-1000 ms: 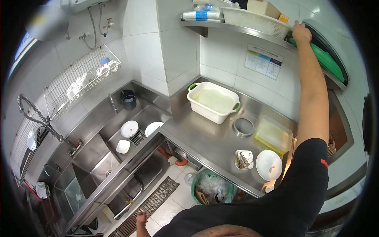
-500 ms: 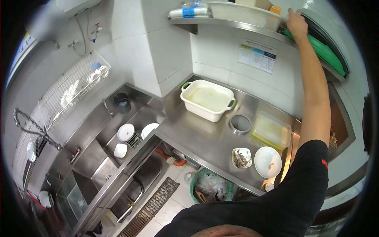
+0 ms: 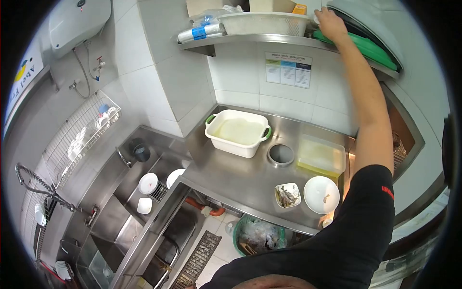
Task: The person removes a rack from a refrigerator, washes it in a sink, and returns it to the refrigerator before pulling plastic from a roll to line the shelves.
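My right hand [image 3: 331,21] is stretched up to the high steel shelf [image 3: 240,39]. It rests at the left end of a leaning stack of green trays [image 3: 370,48], just right of a white plastic basket [image 3: 262,23]. A small white object shows at the fingertips, and whether the fingers grip anything is unclear. My left hand is out of sight. On the steel counter [image 3: 240,178] below are a white tub with green handles [image 3: 238,132], a clear container of yellowish liquid [image 3: 321,155], a small dish of scraps [image 3: 288,195] and a white round plate [image 3: 321,194].
A round hole [image 3: 281,154] opens in the counter, with a lined waste bin [image 3: 257,233] under its front edge. To the left, a sink holds white plates [image 3: 147,183]. A wire rack with cups [image 3: 82,135] hangs on the wall. A floor drain grate [image 3: 197,260] runs below.
My view has tilted up and turned, so the shelf and counter sit lower and further left. My right hand has slid left along the shelf toward the basket. The hand seen near the floor is gone.
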{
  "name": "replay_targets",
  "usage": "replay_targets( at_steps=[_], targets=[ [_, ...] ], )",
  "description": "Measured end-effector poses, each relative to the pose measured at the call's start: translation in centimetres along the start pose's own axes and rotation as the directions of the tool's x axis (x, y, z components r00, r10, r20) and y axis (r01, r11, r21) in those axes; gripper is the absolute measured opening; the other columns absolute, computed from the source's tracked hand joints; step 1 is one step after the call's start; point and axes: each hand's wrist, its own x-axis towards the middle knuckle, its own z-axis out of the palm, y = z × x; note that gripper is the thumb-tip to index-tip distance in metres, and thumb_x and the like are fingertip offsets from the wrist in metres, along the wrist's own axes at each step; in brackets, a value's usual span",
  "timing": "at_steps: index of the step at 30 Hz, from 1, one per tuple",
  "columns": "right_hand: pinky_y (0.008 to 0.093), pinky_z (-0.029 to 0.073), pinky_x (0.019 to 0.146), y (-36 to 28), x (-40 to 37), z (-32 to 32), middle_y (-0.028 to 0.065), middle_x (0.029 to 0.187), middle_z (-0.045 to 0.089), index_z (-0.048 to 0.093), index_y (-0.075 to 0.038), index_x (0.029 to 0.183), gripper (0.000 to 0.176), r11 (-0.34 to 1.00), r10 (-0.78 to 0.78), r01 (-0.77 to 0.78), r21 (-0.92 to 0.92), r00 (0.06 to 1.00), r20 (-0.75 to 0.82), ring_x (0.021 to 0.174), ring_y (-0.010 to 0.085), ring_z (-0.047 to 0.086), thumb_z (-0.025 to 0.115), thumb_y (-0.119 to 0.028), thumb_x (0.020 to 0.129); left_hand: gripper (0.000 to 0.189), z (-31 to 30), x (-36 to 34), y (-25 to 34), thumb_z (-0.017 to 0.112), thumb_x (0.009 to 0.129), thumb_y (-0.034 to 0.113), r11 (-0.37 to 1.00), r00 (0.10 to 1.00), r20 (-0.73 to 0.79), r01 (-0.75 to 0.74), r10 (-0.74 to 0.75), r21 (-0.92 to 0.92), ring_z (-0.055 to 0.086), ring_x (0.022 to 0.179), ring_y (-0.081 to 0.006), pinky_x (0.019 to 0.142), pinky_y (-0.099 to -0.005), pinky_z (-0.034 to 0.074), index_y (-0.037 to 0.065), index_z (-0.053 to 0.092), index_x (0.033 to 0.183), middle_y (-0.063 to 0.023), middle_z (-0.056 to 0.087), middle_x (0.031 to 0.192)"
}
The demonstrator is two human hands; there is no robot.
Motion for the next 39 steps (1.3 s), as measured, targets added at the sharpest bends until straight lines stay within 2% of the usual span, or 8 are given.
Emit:
replay_targets(
  at_steps=[8, 14, 18, 22, 29, 32, 35, 39],
  targets=[
    [0.0421, 0.053, 0.089, 2.6, -6.5, -12.9, 0.0124, 0.127, 0.063, 0.063, -0.013, 0.13, 0.048, 0.869, 0.277, -0.404, -0.284, 0.875, -0.397, 0.118, 0.0279, 0.061, 0.072, -0.038, 0.09, 0.043, -5.4, 4.7, 4.5, 0.068, 0.093, 0.039, 0.889, 0.938, 0.06, -0.344, 0.343, 0.303, 0.066, 0.091, -0.0418, 0.088, -0.0448, 0.053, 0.003, 0.063, 0.116, -0.0223, 0.068, 0.104],
    [0.0483, 0.042, 0.107, 9.0, -7.9, -10.7, 0.0211, 0.135, 0.06, 0.059, -0.007, 0.137, 0.071, 0.95, 0.297, -0.306, -0.06, 0.947, -0.124, 0.127, 0.0398, 0.054, 0.071, -0.053, 0.084, 0.043, -3.3, -10.1, 54.6, 0.064, 0.099, 0.016, 0.239, 0.258, 0.178, -0.963, 0.949, 0.123, 0.058, 0.12, -0.02, 0.1, -0.0353, 0.049, 0.001, 0.052, 0.137, -0.0104, 0.061, 0.132],
    [0.0452, 0.039, 0.113, 16.9, -5.4, -10.3, 0.0219, 0.142, 0.056, 0.059, -0.005, 0.138, 0.072, 0.954, 0.174, -0.2, 0.224, 0.976, 0.129, 0.133, 0.039, 0.05, 0.063, -0.058, 0.089, 0.053, 3.4, -20.2, 75.2, 0.07, 0.095, 0.022, -0.305, -0.228, 0.319, -0.927, 0.92, 0.216, 0.061, 0.117, -0.03, 0.098, -0.0389, 0.051, 0.007, 0.052, 0.142, -0.0164, 0.059, 0.135],
    [0.0435, 0.037, 0.115, 19.3, -5.2, -10.0, 0.0214, 0.148, 0.051, 0.058, -0.004, 0.139, 0.071, 0.875, 0.303, -0.36, 0.323, 0.929, 0.213, 0.138, 0.0384, 0.046, 0.054, -0.059, 0.094, 0.065, 11.6, -28.4, 91.4, 0.072, 0.091, 0.038, -0.553, -0.514, 0.206, -0.79, 0.833, 0.265, 0.063, 0.105, -0.0304, 0.089, -0.0416, 0.054, 0.01, 0.05, 0.145, -0.0165, 0.059, 0.133],
    [0.048, 0.045, 0.105, 17.6, -5.2, -8.6, 0.0239, 0.131, 0.061, 0.066, -0.007, 0.129, 0.048, 0.896, 0.387, -0.361, 0.26, 0.92, -0.058, 0.119, 0.042, 0.058, 0.055, -0.041, 0.098, 0.062, 19.8, -35.8, 109.5, 0.066, 0.092, 0.035, -0.517, -0.605, -0.238, -0.784, 0.76, 0.343, 0.059, 0.12, -0.0399, 0.102, -0.0449, 0.049, 0.001, 0.049, 0.142, -0.0242, 0.06, 0.133],
    [0.0478, 0.047, 0.101, 16.4, -6.8, -7.0, 0.0235, 0.128, 0.063, 0.067, -0.006, 0.126, 0.044, 0.913, 0.316, -0.267, 0.308, 0.941, -0.121, 0.117, 0.0414, 0.059, 0.057, -0.037, 0.097, 0.074, 20.8, -35.4, 111.3, 0.072, 0.085, 0.031, -0.532, -0.612, -0.097, -0.745, 0.785, 0.403, 0.053, 0.127, -0.0463, 0.109, -0.0501, 0.044, 0.002, 0.044, 0.147, -0.0293, 0.054, 0.138],
    [0.0474, 0.045, 0.104, 15.6, -7.9, -7.1, 0.0217, 0.13, 0.062, 0.066, -0.005, 0.126, 0.048, 0.927, 0.281, -0.223, 0.303, 0.945, -0.165, 0.122, 0.0385, 0.058, 0.062, -0.04, 0.094, 0.065, 23.2, -32.8, 116.2, 0.072, 0.085, 0.025, -0.699, -0.821, -0.142, -0.549, 0.552, 0.458, 0.056, 0.123, -0.0448, 0.104, -0.0492, 0.047, 0.002, 0.049, 0.14, -0.0294, 0.058, 0.132],
    [0.0587, 0.034, 0.112, 12.5, -8.6, -8.4, 0.0203, 0.138, 0.057, 0.06, -0.008, 0.136, 0.061, 0.927, 0.374, -0.364, 0.089, 0.91, -0.18, 0.133, 0.0363, 0.049, 0.063, -0.048, 0.09, 0.05, 22.4, -36.8, 112.6, 0.071, 0.084, 0.022, -0.556, -0.627, -0.154, -0.76, 0.763, 0.338, 0.061, 0.113, -0.0455, 0.096, -0.0484, 0.051, 0.002, 0.054, 0.127, -0.0295, 0.064, 0.118]
  ],
)
